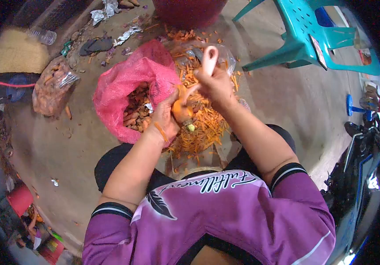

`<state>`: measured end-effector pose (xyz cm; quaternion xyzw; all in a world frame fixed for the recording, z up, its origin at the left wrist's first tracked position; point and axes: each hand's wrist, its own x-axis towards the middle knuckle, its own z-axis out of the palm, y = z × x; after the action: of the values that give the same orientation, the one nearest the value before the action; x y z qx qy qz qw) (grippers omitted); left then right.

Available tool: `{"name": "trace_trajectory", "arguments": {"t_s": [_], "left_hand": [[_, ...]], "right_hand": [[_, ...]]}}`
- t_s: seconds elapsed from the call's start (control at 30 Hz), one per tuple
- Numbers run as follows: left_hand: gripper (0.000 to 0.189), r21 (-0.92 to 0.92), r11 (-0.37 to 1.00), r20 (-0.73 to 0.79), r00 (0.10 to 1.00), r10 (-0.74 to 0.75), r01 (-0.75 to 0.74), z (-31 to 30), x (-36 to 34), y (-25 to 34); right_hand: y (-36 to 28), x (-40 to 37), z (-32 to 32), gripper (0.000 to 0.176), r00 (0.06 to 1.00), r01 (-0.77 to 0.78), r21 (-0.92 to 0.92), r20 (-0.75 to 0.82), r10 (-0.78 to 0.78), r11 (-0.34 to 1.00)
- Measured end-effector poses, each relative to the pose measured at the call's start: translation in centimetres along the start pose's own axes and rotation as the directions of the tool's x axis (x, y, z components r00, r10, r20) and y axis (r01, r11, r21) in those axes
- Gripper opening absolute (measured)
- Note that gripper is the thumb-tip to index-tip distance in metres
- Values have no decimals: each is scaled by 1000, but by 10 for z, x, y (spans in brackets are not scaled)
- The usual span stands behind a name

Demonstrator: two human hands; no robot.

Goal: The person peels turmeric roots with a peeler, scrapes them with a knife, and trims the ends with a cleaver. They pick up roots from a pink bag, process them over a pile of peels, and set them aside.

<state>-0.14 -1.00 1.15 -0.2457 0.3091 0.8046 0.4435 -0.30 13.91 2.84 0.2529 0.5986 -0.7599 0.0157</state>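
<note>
My left hand (165, 115) is wrapped round a thick orange carrot (182, 111), its pale green end pointing down towards me. In my right hand (218, 88) is a peeler (209, 61) with a pale pink handle that has a hole at its end. The peeler's head lies against or very close to the upper part of the carrot. Below both hands spreads a heap of orange peelings (205, 128). A pink woven sack (119, 95) stands open beside my left hand, with brownish-orange roots (137, 108) inside it.
A teal plastic chair (300, 35) stands at the upper right. Beyond the peelings is a dark red tub (190, 13). A clear plastic bag of orange roots (54, 88) rests at the left. Litter and a dark sandal (96, 46) lie on the floor; a motorcycle (357, 163) is at the right.
</note>
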Motion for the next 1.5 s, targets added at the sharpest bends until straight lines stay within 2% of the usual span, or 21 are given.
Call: {"name": "trace_trajectory", "arguments": {"t_s": [0.1,0.13,0.23,0.3,0.37,0.43,0.57,0.67,0.7,0.77,0.8,0.83,0.9,1.03,1.1,1.2,1.27,1.33,1.37,1.4,1.5], "left_hand": [[37,4,999,-32,999,42,-42,7,-3,5],[35,-24,1000,72,997,21,-19,1,-1,5],[32,-14,1000,-21,1000,9,-9,-3,8,-3],[30,60,998,-49,999,-12,15,0,3,-1],[29,87,995,-26,998,-48,51,-1,1,-2],[27,68,992,50,993,-106,102,-7,2,-6],[25,-68,996,-84,994,-69,64,6,-2,0],[24,7,995,37,995,-95,95,-10,3,0],[24,9,994,83,991,-110,109,-14,3,1],[24,49,993,-19,994,-105,105,-14,6,-8],[24,45,993,-46,993,-110,112,-14,8,-9],[24,38,992,-73,991,-114,117,-15,9,-10],[25,72,992,-65,993,-103,107,-13,7,-8],[28,67,994,8,996,-91,90,-15,8,-9],[29,37,995,69,993,-93,90,-20,10,-11],[27,21,999,-1,999,-36,36,-18,12,-10],[26,13,1000,-51,999,-3,3,-16,13,-11],[24,-12,994,108,988,-109,111,-18,7,-8],[24,-16,986,186,970,-159,165,-16,3,-5],[24,38,991,61,990,-129,127,-11,1,-6],[27,46,997,-23,998,-53,54,-8,4,-4]], "right_hand": [[-6,-16,9,22,977,-52,-76,201,67,996],[-6,-18,9,21,974,-50,-117,214,74,992],[15,-11,8,22,983,66,-143,181,-39,988],[18,0,3,22,998,2,-118,66,6,993],[16,13,-4,22,985,67,-207,-140,-98,976],[10,14,-7,21,996,25,-41,-89,-28,999],[13,-16,11,21,972,24,-117,237,5,993],[25,7,-1,21,1000,-20,-145,13,22,989],[21,15,-4,20,990,79,-166,-101,-97,983],[13,22,-12,20,992,36,24,-118,-33,999],[12,20,-10,21,992,-1,-115,-129,-14,993],[12,11,-5,22,999,28,-77,26,-26,997],[10,-10,9,24,992,22,-185,124,1,983],[19,22,-13,22,988,18,-140,-148,-39,990],[16,15,-9,20,997,29,-101,-67,-36,994],[9,-21,17,21,994,42,-134,105,-28,990],[20,-5,7,22,1000,13,-124,11,-12,992],[24,16,-2,22,981,106,-130,-150,-125,986],[19,20,-10,21,982,22,-183,-181,-56,983],[19,22,-12,20,983,13,-95,-181,-30,995],[10,9,-4,23,996,28,40,-83,-25,999]]}}
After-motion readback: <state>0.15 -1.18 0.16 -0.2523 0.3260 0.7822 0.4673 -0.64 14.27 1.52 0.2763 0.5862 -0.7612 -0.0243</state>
